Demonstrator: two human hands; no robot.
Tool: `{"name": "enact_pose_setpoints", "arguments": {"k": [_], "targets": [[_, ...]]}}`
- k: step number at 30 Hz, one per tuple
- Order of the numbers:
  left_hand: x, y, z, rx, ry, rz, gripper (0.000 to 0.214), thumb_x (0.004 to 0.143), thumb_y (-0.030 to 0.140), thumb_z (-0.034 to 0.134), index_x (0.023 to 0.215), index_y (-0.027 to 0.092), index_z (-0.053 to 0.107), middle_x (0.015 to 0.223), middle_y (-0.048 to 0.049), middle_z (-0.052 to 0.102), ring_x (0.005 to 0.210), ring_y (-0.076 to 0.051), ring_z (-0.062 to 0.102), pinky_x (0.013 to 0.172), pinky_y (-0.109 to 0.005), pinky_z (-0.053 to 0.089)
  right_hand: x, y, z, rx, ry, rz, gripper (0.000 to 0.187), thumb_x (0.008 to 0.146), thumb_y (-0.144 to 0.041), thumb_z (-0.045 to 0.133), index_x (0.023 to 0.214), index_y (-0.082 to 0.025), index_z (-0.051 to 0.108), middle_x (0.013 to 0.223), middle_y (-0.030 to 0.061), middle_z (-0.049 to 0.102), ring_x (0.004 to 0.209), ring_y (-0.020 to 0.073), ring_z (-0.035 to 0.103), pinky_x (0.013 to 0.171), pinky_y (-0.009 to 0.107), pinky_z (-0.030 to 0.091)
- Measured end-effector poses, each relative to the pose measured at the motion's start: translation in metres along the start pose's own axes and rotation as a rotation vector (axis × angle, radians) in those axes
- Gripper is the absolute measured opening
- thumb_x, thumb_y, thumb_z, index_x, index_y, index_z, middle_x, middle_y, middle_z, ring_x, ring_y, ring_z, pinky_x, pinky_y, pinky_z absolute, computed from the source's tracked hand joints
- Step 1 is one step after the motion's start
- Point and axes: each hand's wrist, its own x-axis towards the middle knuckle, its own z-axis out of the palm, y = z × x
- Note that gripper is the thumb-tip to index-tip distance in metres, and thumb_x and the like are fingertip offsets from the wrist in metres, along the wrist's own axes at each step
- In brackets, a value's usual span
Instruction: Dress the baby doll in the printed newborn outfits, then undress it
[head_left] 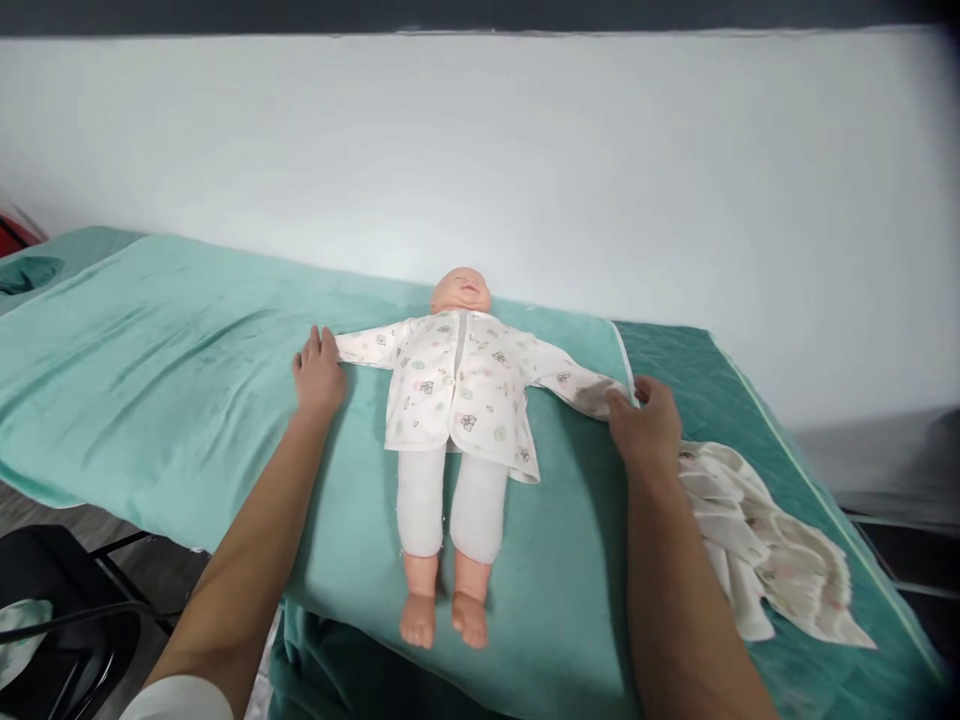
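White patterned jacket covers the arms-spread doll.

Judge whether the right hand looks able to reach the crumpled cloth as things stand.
Probably yes: the crumpled cloth lies close beside the right hand, with nothing visible in between. The hand would likely first need to let go of the printed sleeve, whose end it appears to hold.
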Motion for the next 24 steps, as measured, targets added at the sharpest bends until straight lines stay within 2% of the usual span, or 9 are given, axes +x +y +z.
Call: {"name": "enact_pose_setpoints", "arguments": {"k": [3,6,8,13,17,19,22,24], "targets": [[0.005,-0.004,0.000,-0.065,0.030,-0.053,0.071,0.087,0.004,0.034,0.158,0.010,0.034,0.164,-0.0176,0.034,0.150,-0.031,0.039,0.125,-0.053,0.028,0.011,0.020,0.001,-0.022,-0.020,0.086,0.045,0.081,-0.042,0.067,0.114,-0.011,0.067,0.106,0.0254,0.070,0.094,0.0320,0.065,0.088,0.045,0.048],[0.009,-0.011,0.000,-0.116,0.049,-0.084,0.067,0.087,0.004,0.035,0.155,0.008,0.039,0.155,-0.0206,0.048,0.144,-0.032,0.047,0.123,-0.052,0.032,0.017,0.024,0.008,-0.037,-0.044,0.081,0.034,0.082,-0.041,0.066,0.103,-0.014,0.068,0.093,0.0191,0.070,0.085,0.0302,0.064,0.083,0.044,0.047],[0.011,-0.015,-0.001,-0.136,0.060,-0.104,0.065,0.088,0.004,0.037,0.153,0.007,0.042,0.151,-0.0210,0.053,0.144,-0.032,0.048,0.123,-0.052,0.033,0.025,0.024,0.014,-0.006,-0.009,0.052,0.032,0.083,-0.040,0.064,0.102,-0.015,0.068,0.092,0.0166,0.071,0.082,0.0281,0.063,0.081,0.043,0.048],[0.011,-0.016,0.001,-0.083,0.073,-0.098,0.061,0.089,0.004,0.034,0.149,0.008,0.047,0.156,-0.0206,0.046,0.149,-0.029,0.042,0.125,-0.052,0.028,0.048,0.030,0.024,0.193,0.070,0.018,0.036,0.085,-0.039,0.062,0.109,-0.014,0.067,0.101,0.0180,0.071,0.081,0.0232,0.063,0.076,0.036,0.050],[0.009,-0.013,0.002,-0.066,0.079,-0.112,0.059,0.091,0.006,0.034,0.148,0.012,0.049,0.158,-0.0176,0.045,0.149,-0.027,0.041,0.125,-0.050,0.027,0.054,0.030,0.025,0.153,0.082,0.023,0.038,0.085,-0.031,0.057,0.116,-0.011,0.064,0.110,0.0197,0.069,0.087,0.0242,0.065,0.084,0.038,0.051],[0.009,-0.012,0.002,-0.060,0.089,-0.103,0.060,0.090,0.005,0.035,0.148,0.011,0.049,0.159,-0.0172,0.044,0.149,-0.029,0.041,0.125,-0.051,0.028,0.051,0.023,0.021,0.089,0.120,-0.048,0.038,0.085,-0.029,0.055,0.117,-0.011,0.063,0.116,0.0218,0.066,0.094,0.0272,0.064,0.092,0.043,0.050],[0.009,-0.012,0.001,-0.069,0.103,-0.089,0.063,0.087,0.003,0.038,0.147,0.012,0.051,0.159,-0.0169,0.043,0.148,-0.032,0.042,0.123,-0.054,0.030,0.036,0.005,0.017,0.044,0.170,-0.274,0.038,0.088,-0.030,0.054,0.121,-0.013,0.061,0.126,0.0216,0.061,0.118,0.0340,0.057,0.107,0.055,0.043],[0.008,-0.013,0.000,-0.113,0.133,-0.083,0.062,0.085,0.002,0.040,0.144,0.014,0.055,0.158,-0.0158,0.046,0.146,-0.032,0.044,0.122,-0.054,0.034,0.021,-0.011,0.019,0.078,0.082,-0.437,0.043,0.094,-0.036,0.050,0.131,-0.015,0.058,0.136,0.0198,0.058,0.133,0.0328,0.049,0.114,0.056,0.037]]}}
